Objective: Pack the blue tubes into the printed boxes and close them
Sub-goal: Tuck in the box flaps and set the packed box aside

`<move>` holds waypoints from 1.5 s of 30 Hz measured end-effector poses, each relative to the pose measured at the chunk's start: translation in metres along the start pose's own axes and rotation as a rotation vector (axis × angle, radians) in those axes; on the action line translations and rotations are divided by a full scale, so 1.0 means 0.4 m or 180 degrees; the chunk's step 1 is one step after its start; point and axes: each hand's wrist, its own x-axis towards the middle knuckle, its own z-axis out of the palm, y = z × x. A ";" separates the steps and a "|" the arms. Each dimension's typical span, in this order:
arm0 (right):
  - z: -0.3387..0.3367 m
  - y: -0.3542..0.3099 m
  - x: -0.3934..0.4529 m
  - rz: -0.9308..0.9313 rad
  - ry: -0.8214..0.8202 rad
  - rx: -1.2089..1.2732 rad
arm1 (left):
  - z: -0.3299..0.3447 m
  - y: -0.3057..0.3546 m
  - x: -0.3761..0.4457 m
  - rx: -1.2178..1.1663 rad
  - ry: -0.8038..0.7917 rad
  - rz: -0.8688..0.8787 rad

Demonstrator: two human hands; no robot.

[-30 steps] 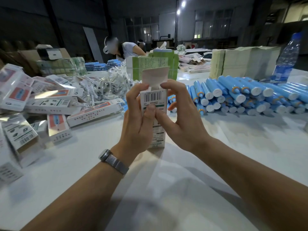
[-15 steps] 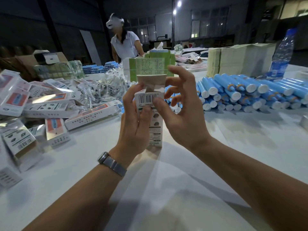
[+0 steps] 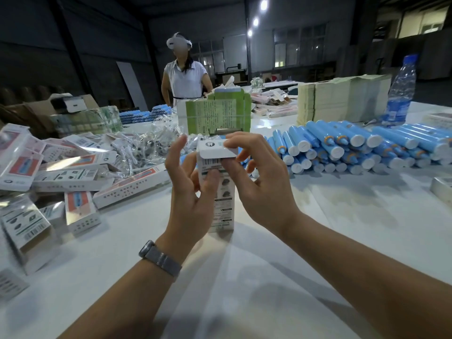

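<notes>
Pinching the box [image 3: 216, 189] lid nearly shut, both hands [image 3: 193, 189] worked mid-frame while many tubes [image 3: 354, 145] waited right.

One printed box [image 3: 221, 192] is standing upright between two hands, while well over a dozen packed boxes [image 3: 61, 177] are lying heaped at the left, dozens of blue tubes [image 3: 362, 148] are piling up at the right, and one water bottle [image 3: 401, 91] is standing behind them.
</notes>
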 end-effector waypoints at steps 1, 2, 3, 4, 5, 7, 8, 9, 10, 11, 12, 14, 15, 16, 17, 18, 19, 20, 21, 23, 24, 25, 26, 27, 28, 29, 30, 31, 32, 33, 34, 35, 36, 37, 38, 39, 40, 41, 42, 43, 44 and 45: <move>-0.001 0.000 0.002 -0.0024 -0.0004 -0.0033 | -0.001 -0.002 0.001 0.0031 -0.0047 -0.0002; -0.002 -0.001 0.003 -0.0048 -0.0011 -0.0054 | -0.001 -0.004 0.001 0.0085 -0.0104 0.0024; -0.002 -0.002 0.003 -0.0064 -0.0021 -0.0057 | -0.002 -0.006 0.001 0.0132 -0.0144 0.0060; -0.002 -0.004 0.004 -0.0074 -0.0029 -0.0055 | -0.001 -0.006 0.000 0.0158 -0.0157 0.0081; -0.004 -0.006 0.003 -0.0081 -0.0031 -0.0062 | -0.001 -0.006 0.000 0.0168 -0.0144 0.0080; -0.009 -0.009 0.003 -0.0103 -0.0032 -0.0100 | -0.001 -0.002 0.000 0.0177 -0.0092 0.0053; -0.012 -0.011 0.004 -0.0119 -0.0038 -0.0094 | 0.000 0.000 0.000 0.0192 -0.0072 0.0046; -0.015 -0.014 0.005 -0.0123 -0.0042 -0.0050 | 0.000 0.001 0.000 0.0217 -0.0066 0.0047; -0.016 -0.017 0.007 -0.0101 -0.0034 0.0011 | 0.001 0.003 0.000 0.0240 -0.0068 0.0043; -0.016 -0.020 0.009 -0.0069 -0.0013 0.0049 | 0.003 0.005 0.000 0.0251 -0.0068 0.0034; -0.015 -0.022 0.012 -0.0051 0.0018 0.0041 | 0.004 0.008 0.000 0.0256 -0.0068 0.0025; -0.012 -0.021 0.013 -0.0109 0.0076 -0.0085 | 0.006 0.010 0.000 0.0256 -0.0085 0.0001; -0.011 -0.020 0.013 -0.0177 0.0078 -0.0173 | 0.007 0.010 0.000 0.0252 -0.0099 0.0003; -0.010 -0.019 0.013 -0.0259 0.0055 -0.0258 | 0.007 0.008 -0.001 0.0257 -0.0110 0.0025; -0.010 -0.018 0.012 -0.0341 0.0023 -0.0333 | 0.008 0.006 -0.002 0.0278 -0.0119 0.0051; -0.011 -0.017 0.011 -0.0407 0.0000 -0.0393 | 0.008 0.004 -0.002 0.0312 -0.0122 0.0071; -0.012 -0.018 0.010 -0.0452 -0.0010 -0.0432 | 0.008 0.002 -0.002 0.0356 -0.0118 0.0082; -0.012 -0.018 0.009 -0.0477 -0.0008 -0.0449 | 0.008 0.000 -0.001 0.0397 -0.0113 0.0093; -0.012 -0.020 0.007 -0.0490 -0.0004 -0.0456 | 0.007 -0.001 -0.001 0.0429 -0.0114 0.0115; -0.008 -0.025 0.005 -0.0479 0.0007 -0.0463 | 0.004 -0.004 -0.001 0.0427 -0.0148 0.0199; -0.006 -0.028 0.005 -0.0462 0.0015 -0.0453 | 0.002 -0.005 0.000 0.0416 -0.0167 0.0248; -0.004 -0.031 0.006 -0.0450 0.0022 -0.0433 | 0.002 -0.004 0.002 0.0404 -0.0170 0.0283; -0.002 -0.033 0.007 -0.0452 0.0027 -0.0403 | 0.003 -0.004 0.003 0.0380 -0.0177 0.0298; 0.000 -0.035 0.006 -0.0460 0.0030 -0.0364 | 0.003 -0.004 0.004 0.0350 -0.0188 0.0298; 0.001 -0.037 0.006 -0.0461 0.0028 -0.0317 | 0.004 -0.006 0.005 0.0331 -0.0186 0.0304; 0.001 -0.038 0.005 -0.0445 0.0020 -0.0262 | 0.004 -0.009 0.005 0.0329 -0.0174 0.0320; 0.000 -0.039 0.004 -0.0418 0.0013 -0.0202 | 0.005 -0.013 0.004 0.0346 -0.0159 0.0343; -0.001 -0.041 0.003 -0.0391 0.0012 -0.0152 | 0.005 -0.016 0.004 0.0373 -0.0149 0.0370; -0.002 -0.042 0.002 -0.0369 0.0016 -0.0122 | 0.006 -0.017 0.003 0.0386 -0.0145 0.0389; -0.003 -0.043 0.001 -0.0354 0.0020 -0.0109 | 0.006 -0.019 0.000 0.0373 -0.0147 0.0379; -0.003 -0.044 0.001 -0.0341 0.0029 -0.0102 | 0.007 -0.019 -0.002 0.0351 -0.0153 0.0348; -0.004 -0.045 0.001 -0.0325 0.0042 -0.0099 | 0.007 -0.018 -0.002 0.0342 -0.0159 0.0309; -0.005 -0.047 0.001 -0.0305 0.0048 -0.0099 | 0.008 -0.016 -0.003 0.0353 -0.0160 0.0276; -0.005 -0.050 0.002 -0.0285 0.0043 -0.0106 | 0.008 -0.014 -0.003 0.0369 -0.0155 0.0258; -0.006 -0.052 0.004 -0.0265 0.0033 -0.0120 | 0.008 -0.012 -0.004 0.0377 -0.0149 0.0252; -0.006 -0.055 0.005 -0.0246 0.0028 -0.0136 | 0.008 -0.012 -0.003 0.0385 -0.0147 0.0252; -0.006 -0.058 0.007 -0.0230 0.0029 -0.0148 | 0.009 -0.013 -0.003 0.0399 -0.0149 0.0250; -0.007 -0.059 0.007 -0.0219 0.0037 -0.0156 | 0.009 -0.014 -0.004 0.0418 -0.0151 0.0243; -0.008 -0.060 0.006 -0.0207 0.0051 -0.0166 | 0.009 -0.015 -0.005 0.0432 -0.0153 0.0227; -0.010 -0.059 0.005 -0.0195 0.0069 -0.0177 | 0.010 -0.016 -0.006 0.0445 -0.0148 0.0202; -0.010 -0.058 0.004 -0.0189 0.0092 -0.0188 | 0.010 -0.015 -0.007 0.0454 -0.0140 0.0177; -0.011 -0.057 0.004 -0.0187 0.0114 -0.0203 | 0.010 -0.014 -0.008 0.0456 -0.0143 0.0154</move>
